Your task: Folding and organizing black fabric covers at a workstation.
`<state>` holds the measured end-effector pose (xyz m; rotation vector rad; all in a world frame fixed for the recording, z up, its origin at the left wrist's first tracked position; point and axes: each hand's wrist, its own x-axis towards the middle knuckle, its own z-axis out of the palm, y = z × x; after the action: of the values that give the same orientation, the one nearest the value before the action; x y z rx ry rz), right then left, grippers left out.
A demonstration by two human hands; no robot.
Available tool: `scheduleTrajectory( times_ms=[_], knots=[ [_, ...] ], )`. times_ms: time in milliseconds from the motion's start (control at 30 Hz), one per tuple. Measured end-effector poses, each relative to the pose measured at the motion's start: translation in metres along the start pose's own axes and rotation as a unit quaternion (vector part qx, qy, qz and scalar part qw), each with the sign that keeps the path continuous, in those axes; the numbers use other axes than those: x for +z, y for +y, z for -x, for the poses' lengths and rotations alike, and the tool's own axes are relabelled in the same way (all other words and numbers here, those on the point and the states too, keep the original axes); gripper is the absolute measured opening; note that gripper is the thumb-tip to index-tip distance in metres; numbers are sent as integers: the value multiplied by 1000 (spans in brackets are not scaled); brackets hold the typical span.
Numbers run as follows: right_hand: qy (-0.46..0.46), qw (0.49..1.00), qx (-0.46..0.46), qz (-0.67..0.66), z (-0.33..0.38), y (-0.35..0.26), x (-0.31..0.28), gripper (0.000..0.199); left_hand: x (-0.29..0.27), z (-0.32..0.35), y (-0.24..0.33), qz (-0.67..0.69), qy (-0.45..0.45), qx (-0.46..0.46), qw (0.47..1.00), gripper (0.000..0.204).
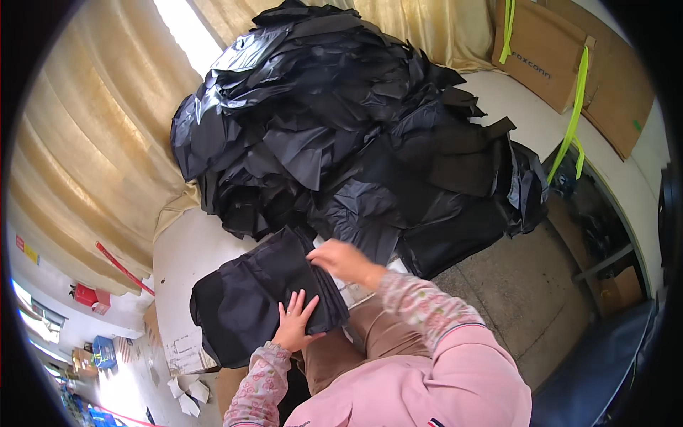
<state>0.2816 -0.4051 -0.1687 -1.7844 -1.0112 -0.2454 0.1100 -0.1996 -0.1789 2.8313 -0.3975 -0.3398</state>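
Note:
A stack of black fabric pieces point(245, 295) lies in front of me, over my lap and the edge of a white surface. My left hand point(297, 324) rests on the stack near its close edge, palm down with the fingers spread. At the stack's right far corner, my right hand point(345, 262) has its fingers pinched together on the edge of a black fabric piece. Several layers show along the stack's right side. Beyond both hands rises a large heap of black sheets point(306, 142), some shiny and some matt, loosely piled on one another.
Yellowish curtains point(107, 142) hang behind the heap and to the left. Cardboard sheets point(541, 57) with lime-green straps point(580, 107) lean at the far right. A speckled slab point(519, 299) lies right of my knees. A blue basket point(104, 352) stands at the far left.

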Motion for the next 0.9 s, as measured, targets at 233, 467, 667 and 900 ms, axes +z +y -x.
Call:
scheduleTrajectory(
  times_ms=[233,467,667,900],
  knots=[
    [136,781,207,573,56,82,-208,15,15,-5,3,3,-7,6,1000,112],
    [103,775,220,583,53,66,-214,19,-17,-8,-3,108,-54,13,993,93],
    [135,953,75,260,27,-68,-115,41,-43,-51,49,603,23,86,793,80],
    [15,990,110,-90,41,-103,-71,21,-76,-81,81,726,120,49,676,51]
  ],
)
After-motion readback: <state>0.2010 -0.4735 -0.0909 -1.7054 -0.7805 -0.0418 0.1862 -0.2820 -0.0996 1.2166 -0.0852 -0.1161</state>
